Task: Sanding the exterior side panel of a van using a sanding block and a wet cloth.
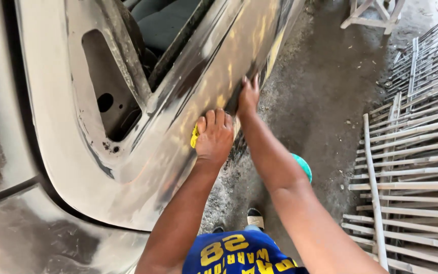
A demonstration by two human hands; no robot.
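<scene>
A grey, sanded car door [143,111] with dull patches and yellowish filler spots fills the left and middle of the head view. My left hand [214,136] presses a small yellow pad [194,136] flat against the door panel; only the pad's edge shows beside my fingers. My right hand [248,95] rests further along the panel, fingers spread and curled over the door's lower edge, holding nothing loose.
The window opening [163,30] shows a dark seat inside. A teal round container [303,165] sits on the dusty concrete floor behind my right arm. White metal grilles [411,167] lie stacked at right; a white wooden stand [373,15] is at the top.
</scene>
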